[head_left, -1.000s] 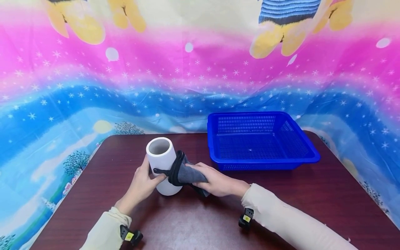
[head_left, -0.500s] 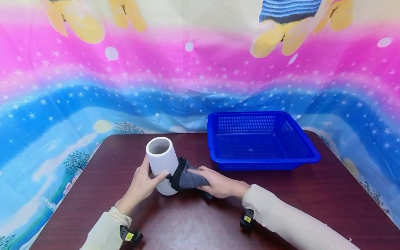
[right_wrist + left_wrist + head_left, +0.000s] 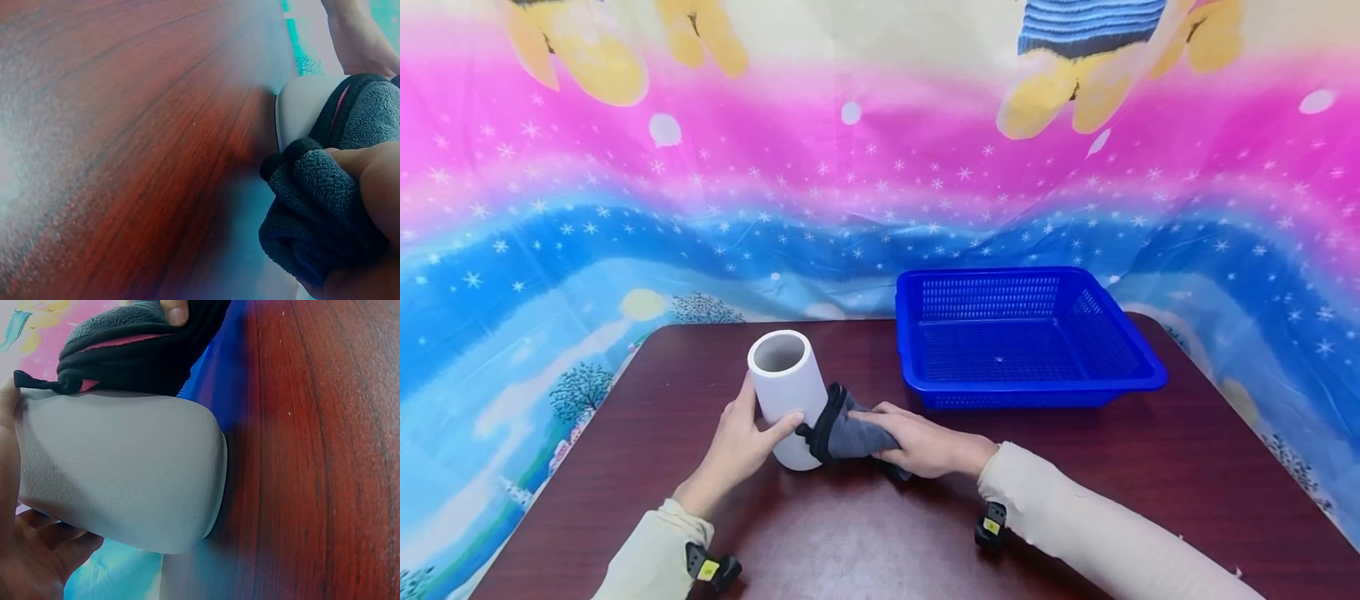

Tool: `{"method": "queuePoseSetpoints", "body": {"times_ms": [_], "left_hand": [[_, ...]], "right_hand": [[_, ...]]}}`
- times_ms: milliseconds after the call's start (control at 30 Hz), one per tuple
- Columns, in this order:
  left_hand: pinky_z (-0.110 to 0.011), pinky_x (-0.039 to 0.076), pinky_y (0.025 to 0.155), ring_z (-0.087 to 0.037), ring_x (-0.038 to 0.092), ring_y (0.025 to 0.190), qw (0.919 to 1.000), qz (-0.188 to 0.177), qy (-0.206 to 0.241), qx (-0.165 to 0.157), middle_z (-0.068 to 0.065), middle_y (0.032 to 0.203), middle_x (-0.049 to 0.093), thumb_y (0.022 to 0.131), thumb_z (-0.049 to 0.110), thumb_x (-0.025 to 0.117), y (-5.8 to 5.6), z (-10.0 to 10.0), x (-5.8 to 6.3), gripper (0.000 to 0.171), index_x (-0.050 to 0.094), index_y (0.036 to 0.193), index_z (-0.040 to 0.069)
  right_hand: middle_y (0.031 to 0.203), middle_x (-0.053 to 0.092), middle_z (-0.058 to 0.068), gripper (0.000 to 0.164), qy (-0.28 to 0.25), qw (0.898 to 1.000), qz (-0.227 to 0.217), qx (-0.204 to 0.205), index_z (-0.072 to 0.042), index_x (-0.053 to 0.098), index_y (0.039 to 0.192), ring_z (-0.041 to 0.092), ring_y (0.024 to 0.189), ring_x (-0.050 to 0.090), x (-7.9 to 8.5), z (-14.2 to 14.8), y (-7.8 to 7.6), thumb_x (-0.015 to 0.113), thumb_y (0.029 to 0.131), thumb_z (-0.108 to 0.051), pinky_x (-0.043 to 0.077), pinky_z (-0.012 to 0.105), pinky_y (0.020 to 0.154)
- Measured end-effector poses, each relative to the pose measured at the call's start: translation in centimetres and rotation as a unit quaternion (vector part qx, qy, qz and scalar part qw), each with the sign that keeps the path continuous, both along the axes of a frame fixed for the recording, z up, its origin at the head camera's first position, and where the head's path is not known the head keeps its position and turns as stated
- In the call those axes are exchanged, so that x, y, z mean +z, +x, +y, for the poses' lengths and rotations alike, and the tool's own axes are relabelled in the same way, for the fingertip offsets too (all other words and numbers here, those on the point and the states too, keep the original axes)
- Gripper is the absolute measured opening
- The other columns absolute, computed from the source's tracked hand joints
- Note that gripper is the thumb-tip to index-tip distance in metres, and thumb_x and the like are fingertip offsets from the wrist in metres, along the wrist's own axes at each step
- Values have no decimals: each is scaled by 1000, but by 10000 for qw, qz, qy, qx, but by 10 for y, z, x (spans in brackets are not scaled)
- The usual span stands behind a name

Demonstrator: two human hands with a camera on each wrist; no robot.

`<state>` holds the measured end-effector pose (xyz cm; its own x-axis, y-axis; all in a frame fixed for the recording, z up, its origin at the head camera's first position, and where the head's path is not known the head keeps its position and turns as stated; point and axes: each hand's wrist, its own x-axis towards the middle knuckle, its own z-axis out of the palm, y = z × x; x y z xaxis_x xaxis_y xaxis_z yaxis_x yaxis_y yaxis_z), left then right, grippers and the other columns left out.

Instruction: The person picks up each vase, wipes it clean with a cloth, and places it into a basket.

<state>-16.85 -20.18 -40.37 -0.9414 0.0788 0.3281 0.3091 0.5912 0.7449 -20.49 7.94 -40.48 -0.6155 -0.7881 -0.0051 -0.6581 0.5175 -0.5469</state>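
A white vase [image 3: 784, 396], round-mouthed and hollow, stands upright on the table left of the middle. My left hand [image 3: 736, 446] grips it from the left, thumb across the front and fingers behind. In my right hand [image 3: 925, 443] is a bunched grey cleaning cloth [image 3: 859, 435] with black edging, which lies against the right side of the vase. One black corner of the cloth reaches the left thumb tip. The left wrist view shows the vase's smooth side [image 3: 125, 462] and a pink strip in the cloth's folds. Part of the cloth is hidden in the right palm.
A blue perforated plastic basket [image 3: 910, 375] stands at the back right of the dark wooden table [image 3: 865, 533], with nothing visible inside it. Behind the table hangs a patterned backdrop cloth [image 3: 850, 183].
The cloth has slid slightly down and rightward on the vase; its black corner has drawn back from the front toward the left thumb. The left hand and vase have stayed nearly still.
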Motion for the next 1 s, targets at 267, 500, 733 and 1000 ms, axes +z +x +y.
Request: {"method": "queuePoseSetpoints", "body": {"times_ms": [267,500,733,1000], "left_hand": [[-58,55,95,-36,65,119,10000,70,-18,17,-18,138,61,88,30,78,0,0,-1,82,32,153,13],[-59,55,96,-36,65,120,10000,49,15,29,-18,138,61,87,30,79,-1,0,-1,83,32,152,14],[-60,54,97,-36,65,120,10000,50,-15,23,-18,138,62,88,31,78,0,1,-1,81,32,153,15],[-60,54,97,-36,65,120,10000,83,-34,8,-18,138,62,88,30,77,0,0,-1,80,33,152,13]], "right_hand": [[130,59,7,59,451,9988,140,-124,-27,45,152,20,117,61,1,1,5,64,98,-13,53,39,98],[121,62,5,55,912,9947,432,-208,-27,51,148,22,107,65,0,2,8,67,96,-16,55,38,87],[116,60,2,54,1163,9923,285,-317,-29,52,147,18,103,62,3,0,10,67,96,-18,53,37,86],[127,62,3,53,1506,9873,-32,-511,-29,53,146,18,117,57,10,-3,15,68,96,-18,52,40,96]]}}
